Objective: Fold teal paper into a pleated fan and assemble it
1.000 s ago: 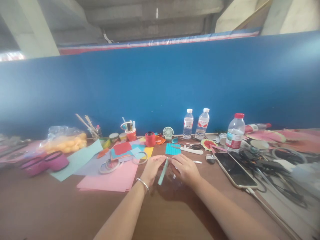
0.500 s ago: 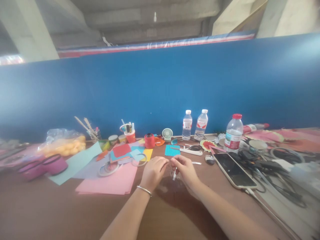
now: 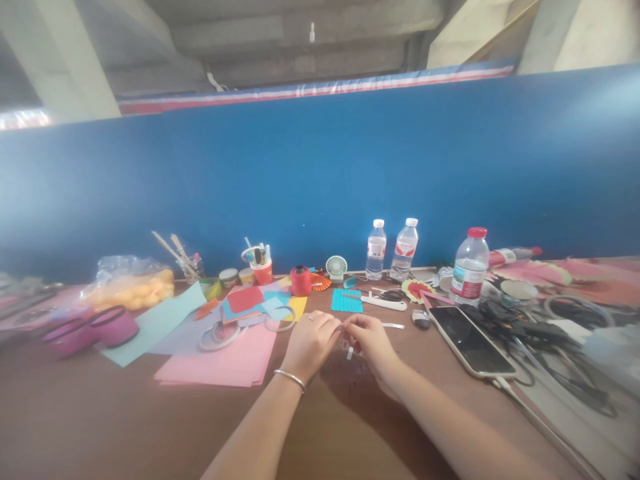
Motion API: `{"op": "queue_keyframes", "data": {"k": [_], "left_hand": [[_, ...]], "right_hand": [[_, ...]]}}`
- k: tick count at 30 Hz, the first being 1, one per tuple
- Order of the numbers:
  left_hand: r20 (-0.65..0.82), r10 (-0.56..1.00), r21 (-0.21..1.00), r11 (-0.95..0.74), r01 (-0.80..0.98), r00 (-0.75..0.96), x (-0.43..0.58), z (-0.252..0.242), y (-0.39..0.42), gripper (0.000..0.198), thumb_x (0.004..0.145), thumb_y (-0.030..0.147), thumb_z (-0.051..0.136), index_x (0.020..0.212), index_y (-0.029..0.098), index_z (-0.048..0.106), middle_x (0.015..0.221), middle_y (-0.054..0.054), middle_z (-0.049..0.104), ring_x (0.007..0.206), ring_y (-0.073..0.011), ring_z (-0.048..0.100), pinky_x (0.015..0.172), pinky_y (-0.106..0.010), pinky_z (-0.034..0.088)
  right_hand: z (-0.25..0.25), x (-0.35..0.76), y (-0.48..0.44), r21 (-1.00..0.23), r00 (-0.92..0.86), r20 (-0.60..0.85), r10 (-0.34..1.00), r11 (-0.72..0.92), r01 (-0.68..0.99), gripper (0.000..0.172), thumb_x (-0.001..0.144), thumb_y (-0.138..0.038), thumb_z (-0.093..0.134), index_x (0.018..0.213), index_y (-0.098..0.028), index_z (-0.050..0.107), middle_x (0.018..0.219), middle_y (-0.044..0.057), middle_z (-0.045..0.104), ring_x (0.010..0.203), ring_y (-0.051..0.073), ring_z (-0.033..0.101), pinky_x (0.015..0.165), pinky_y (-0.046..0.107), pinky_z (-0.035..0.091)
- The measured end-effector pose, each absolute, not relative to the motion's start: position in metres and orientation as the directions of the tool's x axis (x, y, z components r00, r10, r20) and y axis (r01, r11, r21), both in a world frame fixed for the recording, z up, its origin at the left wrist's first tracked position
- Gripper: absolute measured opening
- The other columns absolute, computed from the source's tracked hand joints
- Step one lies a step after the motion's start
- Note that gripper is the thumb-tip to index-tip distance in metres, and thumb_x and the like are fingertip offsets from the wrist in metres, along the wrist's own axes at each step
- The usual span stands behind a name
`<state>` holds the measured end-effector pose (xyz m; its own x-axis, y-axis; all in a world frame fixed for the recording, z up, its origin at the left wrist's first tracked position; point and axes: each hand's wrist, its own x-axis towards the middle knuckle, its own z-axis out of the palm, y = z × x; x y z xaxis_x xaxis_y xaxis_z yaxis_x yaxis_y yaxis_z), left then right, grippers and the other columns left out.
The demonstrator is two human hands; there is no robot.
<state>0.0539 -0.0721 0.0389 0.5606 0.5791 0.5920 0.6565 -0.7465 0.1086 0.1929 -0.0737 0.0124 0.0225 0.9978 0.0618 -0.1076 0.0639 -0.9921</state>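
Over the middle of the brown surface (image 3: 100,413), the left hand (image 3: 310,343) and right hand (image 3: 374,343) meet fingertip to fingertip, both pinching a small pale strip (image 3: 350,351), near the teal ribbed sheet (image 3: 347,301).

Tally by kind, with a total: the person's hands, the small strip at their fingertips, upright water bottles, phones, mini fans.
Hands: 2 (left hand, right hand)
Small white strip: 1
Upright water bottles: 3
Phone: 1
Mini fan: 1
Total: 8
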Motion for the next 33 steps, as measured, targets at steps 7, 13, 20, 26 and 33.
{"op": "queue_keyframes", "data": {"k": [7, 13, 20, 26, 33], "left_hand": [[0.582, 0.710, 0.430, -0.683, 0.591, 0.397, 0.056, 0.036, -0.075, 0.019, 0.073, 0.030, 0.050, 0.087, 0.018, 0.055, 0.083, -0.005, 0.057, 0.080, -0.0182, 0.050, 0.072, -0.030, 0.036], [0.324, 0.908, 0.855, -0.402, 0.329, 0.267, 0.053, 0.033, -0.065, 0.018, 0.072, 0.028, 0.046, 0.078, 0.017, 0.059, 0.080, -0.003, 0.060, 0.076, -0.0166, 0.053, 0.069, -0.026, 0.039], [0.155, 0.958, 0.960, -0.204, 0.193, 0.241, 0.048, 0.021, -0.056, 0.021, 0.063, 0.032, 0.055, 0.070, 0.013, 0.060, 0.068, -0.002, 0.059, 0.064, -0.0136, 0.050, 0.059, -0.023, 0.038], [0.145, 0.977, 0.980, -0.164, 0.115, 0.159, 0.049, 0.016, -0.053, 0.026, 0.060, 0.035, 0.060, 0.072, 0.012, 0.061, 0.070, -0.003, 0.061, 0.065, -0.0138, 0.052, 0.060, -0.022, 0.038], [0.142, 0.964, 0.990, -0.141, -0.018, 0.226, 0.053, 0.015, -0.056, 0.030, 0.057, 0.033, 0.065, 0.078, 0.011, 0.061, 0.078, -0.007, 0.062, 0.073, -0.0157, 0.055, 0.068, -0.026, 0.040]], "right_hand": [[0.008, 0.195, -0.070, -0.987, 0.019, 0.076, 0.997, 0.078, -0.142, 0.006, 0.058, -0.021, 0.046, 0.056, -0.015, 0.048, 0.041, -0.008, 0.036, 0.035, 0.004, 0.026, 0.034, 0.016, 0.019], [0.007, 0.199, -0.068, -0.988, -0.021, 0.126, 0.992, 0.124, -0.086, 0.009, 0.060, -0.024, 0.048, 0.060, -0.015, 0.052, 0.042, -0.008, 0.037, 0.037, 0.005, 0.029, 0.037, 0.017, 0.022], [0.004, 0.200, -0.066, -0.986, -0.032, 0.169, 0.985, 0.170, 0.003, 0.016, 0.066, -0.029, 0.051, 0.066, -0.014, 0.056, 0.051, -0.003, 0.049, 0.043, 0.007, 0.039, 0.040, 0.018, 0.029], [0.008, 0.201, -0.075, -0.858, 0.119, 0.480, 0.869, 0.438, 0.267, 0.016, 0.073, -0.028, 0.047, 0.078, -0.017, 0.057, 0.070, 0.003, 0.058, 0.058, 0.013, 0.050, 0.050, 0.023, 0.040], [0.006, 0.195, -0.079, -0.540, -0.051, 0.714, 0.698, 0.596, 0.594, 0.016, 0.076, -0.020, 0.044, 0.079, -0.020, 0.059, 0.078, 0.006, 0.060, 0.072, 0.016, 0.054, 0.059, 0.025, 0.043]]}}
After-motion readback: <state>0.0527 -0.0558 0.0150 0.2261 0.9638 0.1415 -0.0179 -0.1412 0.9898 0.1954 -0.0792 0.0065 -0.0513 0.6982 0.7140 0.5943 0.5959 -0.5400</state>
